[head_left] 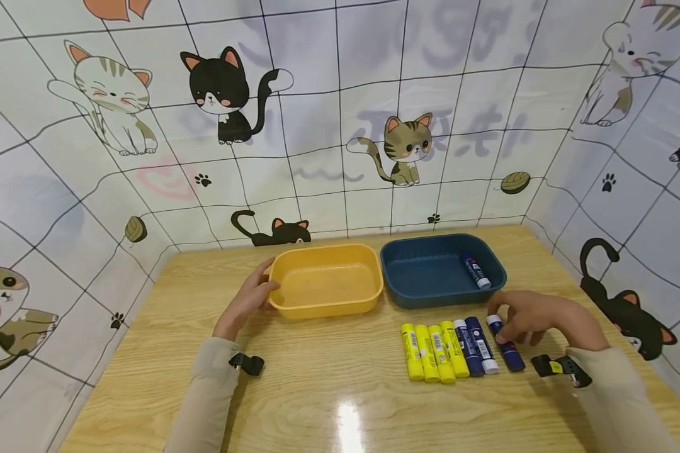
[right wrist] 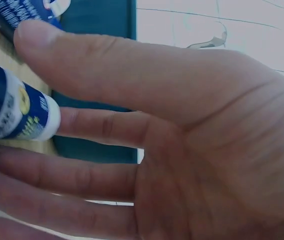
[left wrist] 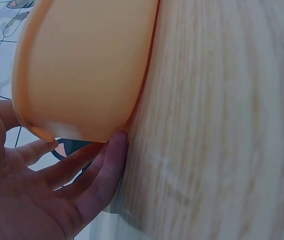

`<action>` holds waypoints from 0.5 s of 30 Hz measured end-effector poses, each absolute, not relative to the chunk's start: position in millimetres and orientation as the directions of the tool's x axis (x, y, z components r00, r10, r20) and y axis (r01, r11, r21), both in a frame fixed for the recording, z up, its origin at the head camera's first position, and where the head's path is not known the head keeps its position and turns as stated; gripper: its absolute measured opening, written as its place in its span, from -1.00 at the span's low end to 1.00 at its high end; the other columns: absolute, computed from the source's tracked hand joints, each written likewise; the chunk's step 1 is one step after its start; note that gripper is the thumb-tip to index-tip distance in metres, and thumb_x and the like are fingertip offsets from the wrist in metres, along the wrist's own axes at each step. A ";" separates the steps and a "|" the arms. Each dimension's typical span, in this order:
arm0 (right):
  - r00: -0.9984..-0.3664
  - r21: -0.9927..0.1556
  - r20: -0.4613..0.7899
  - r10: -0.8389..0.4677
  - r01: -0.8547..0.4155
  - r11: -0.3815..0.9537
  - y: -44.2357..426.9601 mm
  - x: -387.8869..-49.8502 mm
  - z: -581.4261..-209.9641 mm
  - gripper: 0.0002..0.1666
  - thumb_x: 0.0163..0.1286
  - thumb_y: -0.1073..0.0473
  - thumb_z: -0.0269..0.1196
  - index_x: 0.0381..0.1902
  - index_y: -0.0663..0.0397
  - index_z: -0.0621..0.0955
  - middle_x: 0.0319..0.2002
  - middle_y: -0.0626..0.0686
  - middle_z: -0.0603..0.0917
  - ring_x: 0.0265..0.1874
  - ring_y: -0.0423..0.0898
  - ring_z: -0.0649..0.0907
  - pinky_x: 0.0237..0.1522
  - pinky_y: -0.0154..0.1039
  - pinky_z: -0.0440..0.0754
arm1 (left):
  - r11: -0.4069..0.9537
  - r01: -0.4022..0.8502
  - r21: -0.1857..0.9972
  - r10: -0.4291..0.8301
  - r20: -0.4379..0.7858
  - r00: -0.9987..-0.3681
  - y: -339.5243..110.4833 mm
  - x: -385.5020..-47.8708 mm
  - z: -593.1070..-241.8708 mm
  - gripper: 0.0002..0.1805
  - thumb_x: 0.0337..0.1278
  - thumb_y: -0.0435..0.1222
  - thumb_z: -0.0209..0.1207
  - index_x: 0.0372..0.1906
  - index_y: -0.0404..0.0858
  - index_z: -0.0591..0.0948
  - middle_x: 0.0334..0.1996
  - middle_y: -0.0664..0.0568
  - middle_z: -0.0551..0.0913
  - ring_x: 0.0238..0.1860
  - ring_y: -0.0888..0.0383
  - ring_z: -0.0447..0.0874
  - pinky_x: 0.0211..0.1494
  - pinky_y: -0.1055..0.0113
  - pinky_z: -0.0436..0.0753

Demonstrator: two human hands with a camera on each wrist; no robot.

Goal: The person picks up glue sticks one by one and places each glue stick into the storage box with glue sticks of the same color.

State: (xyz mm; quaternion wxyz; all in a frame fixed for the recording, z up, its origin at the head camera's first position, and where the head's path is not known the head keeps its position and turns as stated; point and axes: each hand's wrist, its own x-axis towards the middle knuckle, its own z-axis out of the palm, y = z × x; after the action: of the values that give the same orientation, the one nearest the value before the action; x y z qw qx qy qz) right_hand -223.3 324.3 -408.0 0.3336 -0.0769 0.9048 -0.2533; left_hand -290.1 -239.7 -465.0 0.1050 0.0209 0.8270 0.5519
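Note:
My left hand [head_left: 252, 292] rests against the left end of a yellow plastic basin [head_left: 317, 311], its extended fingers touching the outer wall in the left wrist view. My right hand [head_left: 529, 318] is at a dark blue glue stick [head_left: 510, 352] at the right end of a row. In the right wrist view the index fingertip meets the white end of this glue stick [right wrist: 17, 107], and the thumb stands apart from it. Left of it lie two more blue glue sticks [head_left: 481, 346] and several yellow glue sticks [head_left: 433, 353].
A dark blue basin [head_left: 430, 302] stands right of the yellow one, with one blue glue stick [head_left: 476, 270] inside. Both sit near the back of the wooden table [head_left: 294, 390]. A cat-patterned cloth [head_left: 317, 126] encloses the back and sides.

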 end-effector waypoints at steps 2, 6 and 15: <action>-0.765 -0.494 -0.571 -0.297 0.031 0.869 323.4 -224.3 -410.6 -0.24 0.24 0.08 0.51 0.27 0.25 0.43 -0.27 0.10 0.70 -0.33 -0.03 0.72 -0.32 -0.03 0.80 | 0.391 -0.088 0.916 0.147 -0.156 -0.977 -239.8 -289.7 -465.3 -0.21 0.49 -0.32 0.02 0.69 -0.01 0.02 0.39 -0.45 0.39 -0.03 -0.12 0.74 -0.22 0.14 0.83; -0.761 -0.480 -0.585 -0.280 0.047 0.876 321.6 -226.1 -415.1 -0.24 0.23 0.11 0.51 0.26 0.27 0.42 -0.26 0.13 0.68 -0.36 -0.02 0.73 -0.31 -0.02 0.81 | 0.395 -0.092 0.914 0.147 -0.162 -0.976 -240.4 -289.6 -465.5 -0.21 0.50 -0.31 0.02 0.69 0.01 0.02 0.40 -0.43 0.38 -0.02 -0.11 0.74 -0.20 0.15 0.83; -0.754 -0.507 -0.575 -0.316 0.025 0.862 322.9 -228.4 -416.8 -0.26 0.19 0.24 0.50 0.24 0.32 0.40 -0.29 0.15 0.63 -0.43 -0.03 0.71 -0.32 -0.10 0.79 | 0.387 -0.089 0.918 0.149 -0.157 -0.976 -240.4 -288.8 -463.0 -0.21 0.49 -0.31 0.02 0.69 -0.01 0.01 0.41 -0.44 0.37 -0.01 -0.12 0.73 -0.20 0.14 0.83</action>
State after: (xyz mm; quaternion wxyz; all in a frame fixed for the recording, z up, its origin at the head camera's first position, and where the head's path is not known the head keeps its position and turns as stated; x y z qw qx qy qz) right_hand -228.4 322.9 -416.8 0.3410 -0.0807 0.9026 -0.2501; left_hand -288.8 -240.4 -463.0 0.1073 0.0181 0.8259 0.5532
